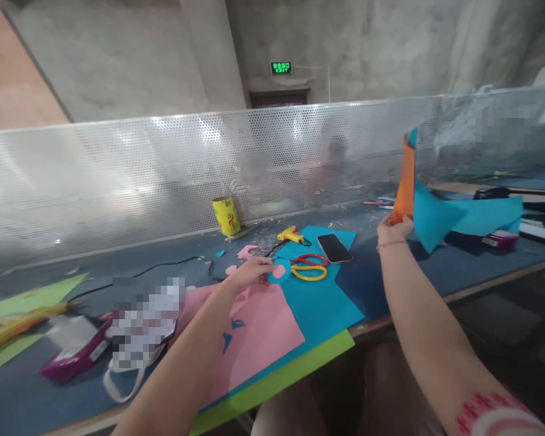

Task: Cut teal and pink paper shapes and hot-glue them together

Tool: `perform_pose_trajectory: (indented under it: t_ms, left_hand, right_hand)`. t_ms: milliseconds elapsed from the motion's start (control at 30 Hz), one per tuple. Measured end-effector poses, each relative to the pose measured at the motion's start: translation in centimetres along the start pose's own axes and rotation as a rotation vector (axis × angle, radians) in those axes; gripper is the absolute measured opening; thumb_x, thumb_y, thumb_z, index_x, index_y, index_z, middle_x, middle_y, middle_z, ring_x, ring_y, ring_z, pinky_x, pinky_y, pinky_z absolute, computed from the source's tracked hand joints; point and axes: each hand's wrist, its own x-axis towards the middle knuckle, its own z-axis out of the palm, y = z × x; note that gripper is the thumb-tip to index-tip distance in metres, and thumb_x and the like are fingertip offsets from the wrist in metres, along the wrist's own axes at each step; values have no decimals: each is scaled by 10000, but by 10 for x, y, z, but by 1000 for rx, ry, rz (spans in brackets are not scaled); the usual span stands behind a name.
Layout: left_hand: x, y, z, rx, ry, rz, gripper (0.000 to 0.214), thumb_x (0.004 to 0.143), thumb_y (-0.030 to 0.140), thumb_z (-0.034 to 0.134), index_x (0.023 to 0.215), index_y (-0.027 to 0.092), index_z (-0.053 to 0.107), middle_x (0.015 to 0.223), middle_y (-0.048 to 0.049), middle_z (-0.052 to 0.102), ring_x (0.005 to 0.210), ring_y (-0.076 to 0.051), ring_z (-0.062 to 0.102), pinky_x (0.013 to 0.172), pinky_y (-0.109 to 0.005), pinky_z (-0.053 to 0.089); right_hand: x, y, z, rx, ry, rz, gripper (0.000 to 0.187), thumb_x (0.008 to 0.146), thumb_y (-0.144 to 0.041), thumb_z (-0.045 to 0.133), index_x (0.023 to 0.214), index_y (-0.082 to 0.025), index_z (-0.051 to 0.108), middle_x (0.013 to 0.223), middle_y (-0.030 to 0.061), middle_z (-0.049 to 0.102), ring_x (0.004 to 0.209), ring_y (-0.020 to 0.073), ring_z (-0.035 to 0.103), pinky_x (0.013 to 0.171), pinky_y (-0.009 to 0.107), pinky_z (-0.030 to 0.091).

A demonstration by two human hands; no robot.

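Over the middle of the table, my left hand (253,270) has its fingertips closed on the edge of a small blue disc (286,277) with a pink patch on it. Scissors (309,273) with red and yellow handles lie just right of the disc. To the right, my right hand (396,227) is raised and grips a folded orange and blue craft piece (406,184), apparently paper or felt, by its orange lower part; its blue wing-like part spreads rightward. A pink sheet (272,333) with small blue pieces on it lies under my left arm, over a blue sheet (320,309).
A phone (335,248) and a yellow glue gun (290,235) with a black cord lie behind the scissors. A yellow roll (226,216) stands by the perforated metal screen (163,175). At left are a purple tissue pack (66,366) and green sheets (40,293).
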Motion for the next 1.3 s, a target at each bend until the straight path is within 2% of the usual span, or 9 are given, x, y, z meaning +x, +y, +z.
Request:
perform_pose_trajectory:
  t_ms: [133,267,500,667,833,933,1033,1133,1300]
  left_hand:
    - [-2,1,0,-4,-3,-1,318,530,418,752,634,168,584,592,15,535,587,-115,511,600,-245,455]
    - [1,-3,-2,7,-19,6,320,557,422,745,649,160,587,599,17,532,579,-107,504,601,-245,455]
    - [3,-4,-3,16,-35,11,323,563,427,741,656,151,600,619,7,548,596,-115,520,601,-249,454]
    - [3,-2,-2,17,-41,23,336,560,434,739,638,149,581,599,10,532,584,-112,517,585,-243,451]
    - [5,-4,-1,65,51,56,306,590,429,696,605,155,561,548,24,512,549,-105,502,564,-240,442]
    - [8,-8,-2,224,125,129,251,618,393,664,616,147,615,526,21,517,528,-107,484,532,-234,409]
    - [12,-12,-3,332,128,240,220,642,357,652,723,155,685,597,11,594,566,-118,505,551,-234,403]
    - [16,-14,-3,433,162,346,214,704,352,602,728,161,694,648,-2,635,611,-134,536,576,-240,404]
    - [17,-9,4,427,319,556,142,686,278,653,761,160,672,748,-23,658,704,-137,574,664,-246,442]
  right_hand:
    - [-8,0,7,162,149,14,110,774,-205,333,733,-229,432,827,5,502,877,112,557,716,245,524]
    - [-20,-2,16,174,101,98,126,739,-147,377,822,-230,424,921,-4,487,873,70,543,771,205,503]
    - [-34,-3,22,16,-11,307,113,784,-122,378,778,-234,371,812,-24,421,754,48,517,738,156,489]
    - [-58,1,33,-98,-272,460,111,764,-125,483,701,-210,449,722,-4,494,672,87,548,644,212,525]
    - [-117,13,63,-157,-604,528,136,622,-70,662,692,-167,598,679,19,595,629,99,569,575,198,497]
    - [-161,17,75,-250,-956,535,148,606,-121,705,736,-155,642,671,13,614,604,95,555,570,213,480]
    - [-195,18,79,-311,-1185,567,166,605,-180,727,744,-151,641,644,-2,602,587,93,541,574,226,465]
    - [-215,18,80,-314,-1288,619,175,609,-209,733,732,-151,624,596,-26,552,569,89,520,557,224,440]
    - [-227,16,80,-203,-1293,834,224,645,-232,741,707,-166,536,632,-30,509,569,80,495,521,202,406]
